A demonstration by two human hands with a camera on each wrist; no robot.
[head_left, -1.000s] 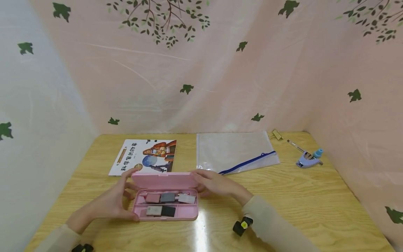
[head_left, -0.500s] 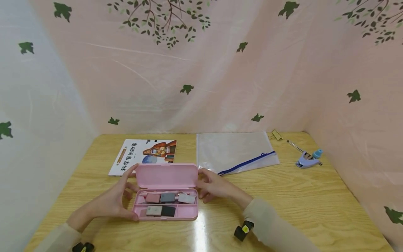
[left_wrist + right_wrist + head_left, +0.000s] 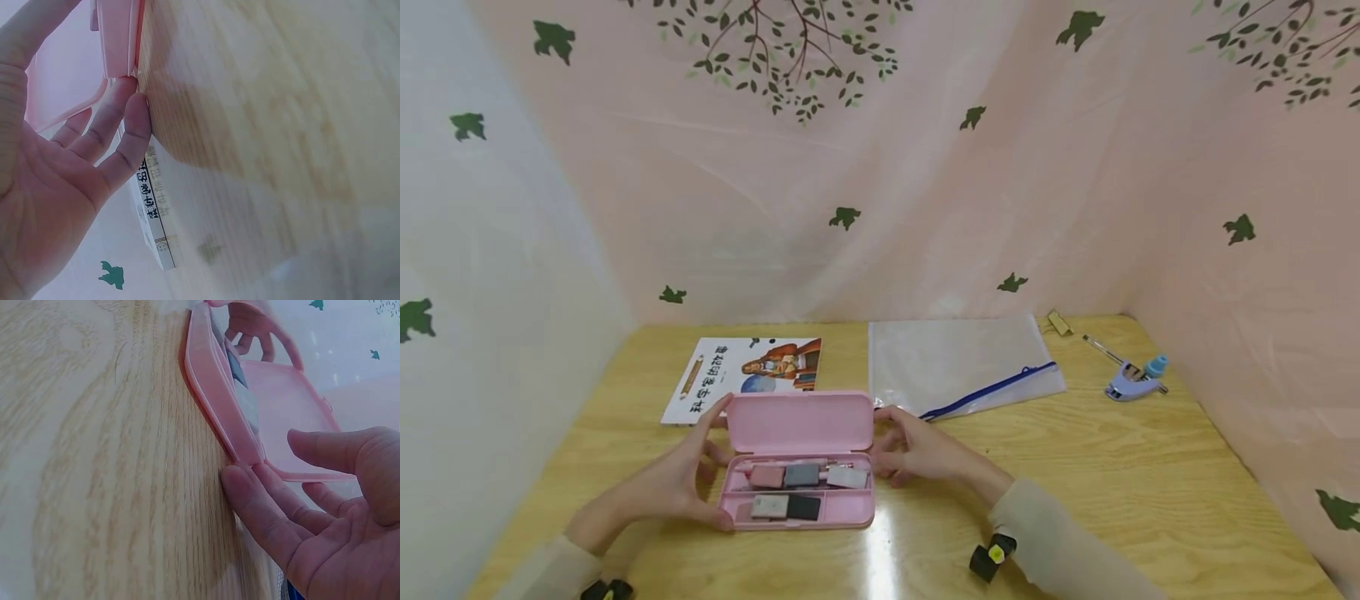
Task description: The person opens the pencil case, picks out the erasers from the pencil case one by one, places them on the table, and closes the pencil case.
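Fingers of two hands touch one case, five blocks inside.

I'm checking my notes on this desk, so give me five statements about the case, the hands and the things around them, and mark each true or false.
1. The pink case is open. True.
2. The black block lies in the far compartment. False: it lies in the near compartment, beside a pale block.
3. The left hand touches the pink case. True.
4. The book lies to the right of the clear pouch. False: it lies to the left of it.
5. The right hand holds the gold binder clip. False: the clip lies on the table, beyond that hand's reach of contact.
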